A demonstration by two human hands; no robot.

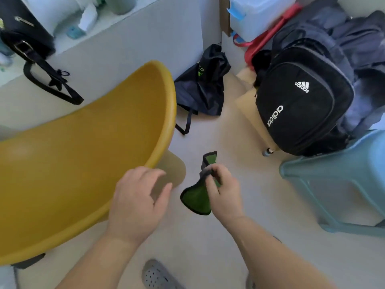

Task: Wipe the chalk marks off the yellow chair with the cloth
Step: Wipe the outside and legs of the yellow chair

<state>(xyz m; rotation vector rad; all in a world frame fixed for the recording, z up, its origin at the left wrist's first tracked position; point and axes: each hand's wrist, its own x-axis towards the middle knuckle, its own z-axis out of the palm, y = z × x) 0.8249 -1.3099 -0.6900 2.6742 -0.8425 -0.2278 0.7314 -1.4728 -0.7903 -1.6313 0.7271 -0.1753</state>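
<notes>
Two bare hands low over the floor [208, 132], the left hand [137, 197] with fingers [164, 191] spread and loose just beside the rim of the yellow chair [83, 153], the right hand [224, 190] pinching the green cloth [196, 198] clear of the chair, black backpack [302, 105] beyond.

Beige floor [208, 247], white wall [145, 38], blue stool [333, 174].

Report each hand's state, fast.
Left hand: open, fingers relaxed, holding nothing, by the yellow chair rim.
Right hand: closed, pinching the green cloth.
</notes>
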